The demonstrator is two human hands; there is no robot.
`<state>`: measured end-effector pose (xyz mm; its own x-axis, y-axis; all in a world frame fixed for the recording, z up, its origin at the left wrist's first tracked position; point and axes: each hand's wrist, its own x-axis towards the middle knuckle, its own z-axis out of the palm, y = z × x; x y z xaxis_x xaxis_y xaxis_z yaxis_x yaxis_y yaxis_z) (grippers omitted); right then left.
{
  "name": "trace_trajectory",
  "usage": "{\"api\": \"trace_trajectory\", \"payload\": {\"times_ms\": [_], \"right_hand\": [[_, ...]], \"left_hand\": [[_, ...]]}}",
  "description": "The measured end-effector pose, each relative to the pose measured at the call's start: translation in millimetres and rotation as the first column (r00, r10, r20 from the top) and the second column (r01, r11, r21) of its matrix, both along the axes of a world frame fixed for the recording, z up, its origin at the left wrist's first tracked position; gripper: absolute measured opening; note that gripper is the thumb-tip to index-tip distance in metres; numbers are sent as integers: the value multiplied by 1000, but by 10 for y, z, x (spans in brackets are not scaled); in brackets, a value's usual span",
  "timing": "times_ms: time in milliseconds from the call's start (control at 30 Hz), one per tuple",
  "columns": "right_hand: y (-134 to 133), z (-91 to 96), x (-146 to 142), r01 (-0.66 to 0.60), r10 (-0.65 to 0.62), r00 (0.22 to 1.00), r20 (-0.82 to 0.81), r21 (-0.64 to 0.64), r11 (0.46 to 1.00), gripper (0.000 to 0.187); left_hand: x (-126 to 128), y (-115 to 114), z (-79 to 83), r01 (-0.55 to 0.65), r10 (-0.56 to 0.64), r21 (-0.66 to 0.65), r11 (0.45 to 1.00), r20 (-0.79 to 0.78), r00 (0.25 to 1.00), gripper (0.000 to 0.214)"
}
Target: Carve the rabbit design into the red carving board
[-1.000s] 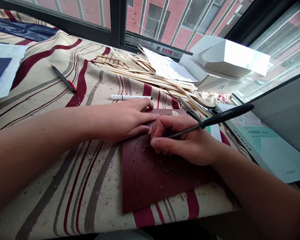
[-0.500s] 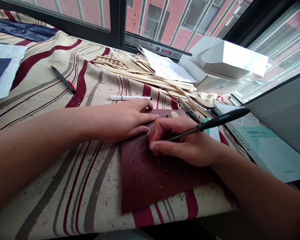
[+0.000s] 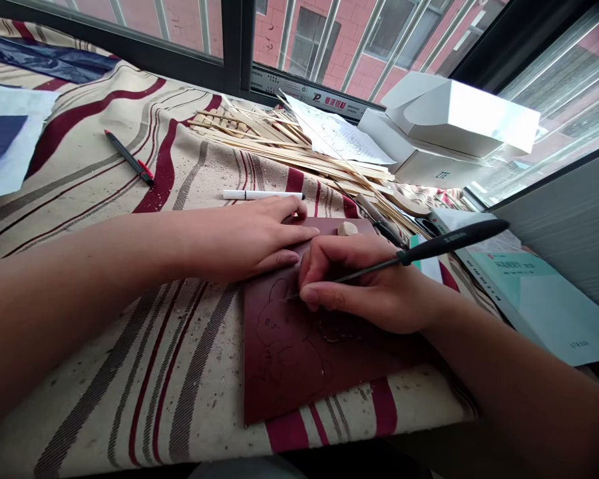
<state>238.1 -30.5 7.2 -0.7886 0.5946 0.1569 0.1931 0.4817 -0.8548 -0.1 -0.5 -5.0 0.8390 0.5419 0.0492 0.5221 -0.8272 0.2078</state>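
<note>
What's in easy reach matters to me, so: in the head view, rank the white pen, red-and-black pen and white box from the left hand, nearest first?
1. white pen: just past the fingertips of the left hand.
2. red-and-black pen: farther left on the striped cloth.
3. white box: far right, by the window.

home craft nook: striped cloth (image 3: 130, 279), window (image 3: 329, 40).

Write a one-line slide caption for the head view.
Right hand holds a black-handled tool to a red sheet; left hand rests on it.
</note>
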Motion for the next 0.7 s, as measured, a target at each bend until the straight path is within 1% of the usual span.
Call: {"api": "trace_trajectory", "payload": {"times_ms": [400, 567, 700], "right_hand": [[-7, -24, -9, -25, 26, 1000, -14, 21, 999, 16], [0, -10, 13, -12, 11, 1000, 29, 34, 999, 19], [-10, -16, -7, -16, 15, 1000, 9, 36, 999, 18]], "left_hand": [[2, 4, 8, -5, 5, -30, 1000, -9, 1000, 60], [-19, 13, -7, 14, -15, 2, 1000, 31, 999, 56], [-27, 21, -31, 23, -24, 16, 1000, 43, 999, 56]]}}
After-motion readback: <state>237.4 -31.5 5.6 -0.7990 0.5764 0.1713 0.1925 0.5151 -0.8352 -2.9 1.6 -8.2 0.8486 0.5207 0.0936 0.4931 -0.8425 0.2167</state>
